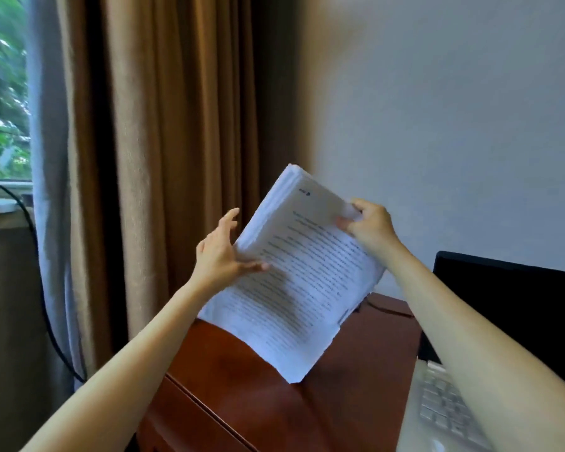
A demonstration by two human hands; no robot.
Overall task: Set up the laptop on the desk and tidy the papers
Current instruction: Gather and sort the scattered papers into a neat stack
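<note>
A thick stack of printed white papers (294, 272) is held tilted in the air above the reddish-brown wooden desk (258, 386). My left hand (222, 252) supports the stack's left edge, thumb laid across the top sheet and fingers spread behind. My right hand (369, 223) pinches the stack's upper right edge. An open laptop stands at the right: its black screen (509, 305) is upright and its pale keyboard (444, 409) lies partly under my right forearm.
Brown curtains (163, 158) and a grey sheer hang at the left beside a window (4, 93). A black cable (46, 314) runs down the wall below the sill. A white wall (454, 109) rises behind the desk. Another cable (388, 309) lies at the desk's back.
</note>
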